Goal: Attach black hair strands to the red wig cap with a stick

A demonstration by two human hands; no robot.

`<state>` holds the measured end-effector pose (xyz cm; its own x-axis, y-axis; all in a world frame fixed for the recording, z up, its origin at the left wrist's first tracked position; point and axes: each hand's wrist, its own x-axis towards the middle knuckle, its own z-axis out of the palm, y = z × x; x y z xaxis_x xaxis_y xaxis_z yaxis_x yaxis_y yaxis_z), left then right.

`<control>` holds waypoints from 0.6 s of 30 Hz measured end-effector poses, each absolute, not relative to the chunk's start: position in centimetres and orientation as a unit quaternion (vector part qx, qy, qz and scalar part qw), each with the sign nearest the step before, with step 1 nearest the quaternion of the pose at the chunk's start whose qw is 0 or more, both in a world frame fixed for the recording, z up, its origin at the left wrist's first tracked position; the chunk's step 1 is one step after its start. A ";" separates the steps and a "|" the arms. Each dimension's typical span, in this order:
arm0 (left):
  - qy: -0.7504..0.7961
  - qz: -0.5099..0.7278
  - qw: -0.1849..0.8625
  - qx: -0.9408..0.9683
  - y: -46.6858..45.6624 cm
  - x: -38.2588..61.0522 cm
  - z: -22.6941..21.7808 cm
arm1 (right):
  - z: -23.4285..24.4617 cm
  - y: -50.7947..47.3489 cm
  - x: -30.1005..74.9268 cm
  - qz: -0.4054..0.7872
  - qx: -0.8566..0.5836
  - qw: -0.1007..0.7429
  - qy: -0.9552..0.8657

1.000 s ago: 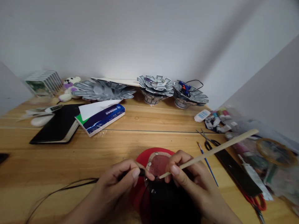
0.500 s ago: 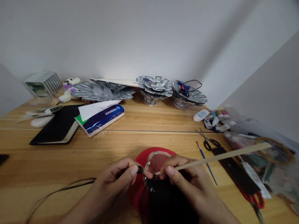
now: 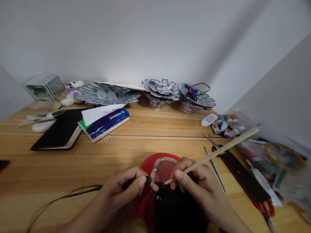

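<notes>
My left hand (image 3: 126, 184) is closed in a pinch on a lock of black hair (image 3: 147, 180); long loose strands (image 3: 77, 191) trail out behind it to the left. In my right hand (image 3: 196, 184), thumb and fingers grip a slim wooden stick (image 3: 223, 149), its lower end touching or nearly touching the mesh. Between the hands stands a rounded red form (image 3: 148, 161) with a net-like mesh piece (image 3: 163, 170) pinned over it by silver-headed pins (image 3: 155, 170). A dark mass of hair (image 3: 179, 210) covers the form's near side. My left index fingertip rests by the hair's edge.
Right of the hands lie a blue paintbrush (image 3: 215, 170), black-handled scissors (image 3: 213, 142), a black case (image 3: 245, 174) and red-handled scissors (image 3: 268, 210). Plastic bags (image 3: 291, 187) fill the right edge. A tissue pack (image 3: 107, 126) and black notebook (image 3: 59, 131) lie left; paper bowls (image 3: 157, 103) line the wall.
The stick has tilted more steeply, its upper end moving left and up. My right hand has turned slightly, and my left pinch has shifted a little to the right.
</notes>
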<state>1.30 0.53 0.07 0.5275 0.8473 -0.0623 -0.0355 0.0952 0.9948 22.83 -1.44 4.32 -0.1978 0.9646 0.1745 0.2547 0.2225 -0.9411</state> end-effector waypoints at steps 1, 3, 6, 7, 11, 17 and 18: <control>0.345 0.332 0.652 0.588 0.5 1.3 0.1 | 4.3 -1.4 22.8 0.405 -0.469 0.431 -0.657; 0.339 0.324 0.643 0.605 0.5 1.2 0.1 | 4.2 -1.3 22.6 0.383 -0.475 0.435 -0.662; 0.328 0.321 0.632 0.625 0.5 1.2 0.0 | 4.0 -1.3 22.4 0.357 -0.478 0.445 -0.668; 0.325 0.319 0.631 0.628 0.6 1.2 0.0 | 3.9 -1.4 22.4 0.350 -0.478 0.447 -0.670; 0.318 0.309 0.629 0.638 0.6 1.1 -0.1 | 3.8 -1.5 22.2 0.312 -0.487 0.454 -0.678; 0.335 0.268 0.615 0.662 1.0 0.2 1.8 | 4.2 -1.3 21.9 0.317 -0.482 0.454 -0.679; 0.338 0.260 0.604 0.673 1.2 -0.3 2.3 | 4.1 -1.3 21.9 0.319 -0.483 0.454 -0.678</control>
